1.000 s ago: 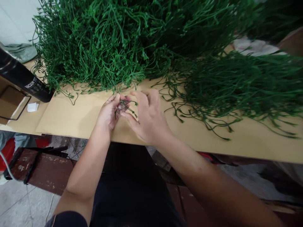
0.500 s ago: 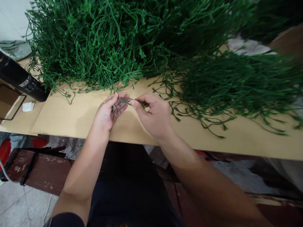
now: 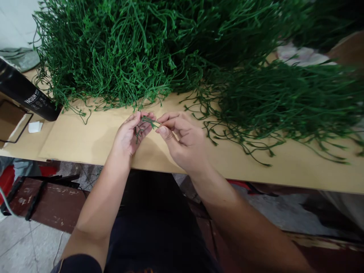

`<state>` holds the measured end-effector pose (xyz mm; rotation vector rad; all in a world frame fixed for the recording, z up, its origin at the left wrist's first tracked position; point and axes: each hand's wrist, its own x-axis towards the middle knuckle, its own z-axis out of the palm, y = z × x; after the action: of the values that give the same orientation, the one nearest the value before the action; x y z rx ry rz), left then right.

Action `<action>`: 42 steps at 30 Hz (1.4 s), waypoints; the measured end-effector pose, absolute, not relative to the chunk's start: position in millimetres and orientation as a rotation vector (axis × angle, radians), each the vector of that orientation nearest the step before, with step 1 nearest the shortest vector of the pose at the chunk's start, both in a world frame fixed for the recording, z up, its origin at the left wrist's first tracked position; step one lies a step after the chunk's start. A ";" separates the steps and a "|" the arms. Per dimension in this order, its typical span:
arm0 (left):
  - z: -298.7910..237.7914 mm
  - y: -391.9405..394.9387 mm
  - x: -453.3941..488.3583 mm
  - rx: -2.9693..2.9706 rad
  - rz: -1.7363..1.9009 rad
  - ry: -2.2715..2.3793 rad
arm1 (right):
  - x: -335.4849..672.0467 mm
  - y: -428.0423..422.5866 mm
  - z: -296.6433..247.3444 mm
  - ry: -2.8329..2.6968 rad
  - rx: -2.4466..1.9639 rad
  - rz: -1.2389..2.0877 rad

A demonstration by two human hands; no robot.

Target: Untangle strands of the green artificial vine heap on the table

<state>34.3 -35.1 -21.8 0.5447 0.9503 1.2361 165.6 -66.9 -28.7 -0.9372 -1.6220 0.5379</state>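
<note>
- The left hand (image 3: 128,133), in the middle of the frame, has its grip curled shut around a small sprig of thin green plastic stems (image 3: 144,123); the wiry strands lie across its palm and fingers.
- The right hand (image 3: 184,143), just to the right, has its grip pinched together, forefinger against thumb, on one stem end that sticks out of the sprig towards it.
- Both hands hover over the near edge of the bench, and the sprig sits between them, just above a flat sheet of matt tan cardboard (image 3: 82,142) that covers the bench.
- Behind the hands, in the upper left and centre, a tall tangled heap of bright green string-like stems (image 3: 113,49) rises, its curly ends trailing onto the cardboard.
- To the right a lower, darker green spread of straighter stems (image 3: 287,96) fans out, with small knobbed tips.
- In the upper right a crumpled white cloth (image 3: 301,56) shows behind it.
- At the left edge lies a glossy black cylinder with white lettering (image 3: 27,98), with a small white block (image 3: 35,126) and a thin black wire frame (image 3: 17,123) near it.
- Below the bench, lower left, is a worn dark brown wooden board (image 3: 54,206).
</note>
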 end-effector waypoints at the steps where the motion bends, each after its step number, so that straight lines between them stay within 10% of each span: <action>1: -21.3 -35.3 34.2 0.535 1.233 0.953 | 163.3 -68.2 -29.9 -1.620 -0.915 0.560; 20: -19.0 -24.2 21.8 0.433 1.534 0.972 | 140.2 -144.9 -41.5 -2.177 -0.554 0.605; 33: -21.6 -34.7 30.8 0.670 1.294 0.996 | 313.9 -12.4 17.0 -1.683 -1.954 -0.272; 42: -28.2 -29.6 30.1 0.690 1.302 0.981 | 176.9 -49.3 -21.8 -2.265 -0.910 -0.115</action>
<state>30.1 -29.6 -28.2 0.6900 0.9805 1.3021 176.9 -49.3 -21.8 -0.9100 -2.2647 -0.1148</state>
